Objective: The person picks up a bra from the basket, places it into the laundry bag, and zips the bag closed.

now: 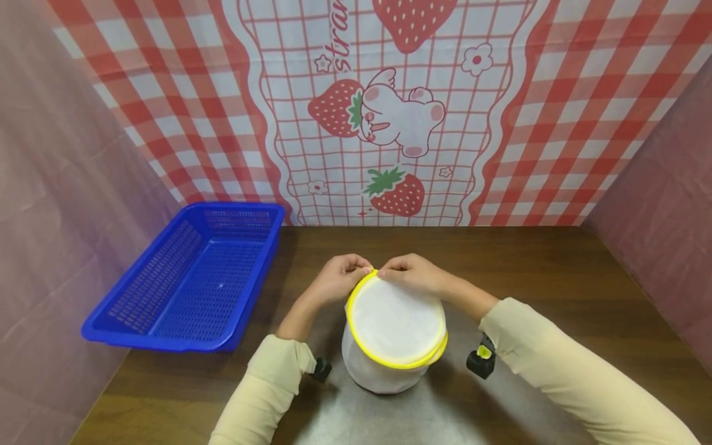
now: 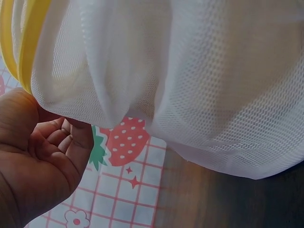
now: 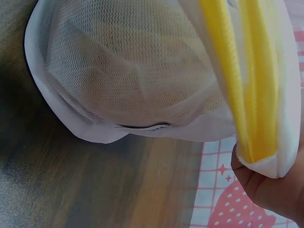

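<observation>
A white mesh laundry bag with yellow zipper trim stands upright on the table, its round white lid facing up. At the far side of the rim, my left hand pinches the edge between thumb and fingers. Right beside it, my right hand grips the same rim, thumb on the lid side. In the left wrist view the left hand holds just under the yellow trim. Two yellow strips run side by side in the right wrist view, above the right fingers.
A blue plastic basket sits to the left on the brown wooden table. Behind stands a red-and-white checked cloth with strawberry prints. Small black cameras hang at both wrists.
</observation>
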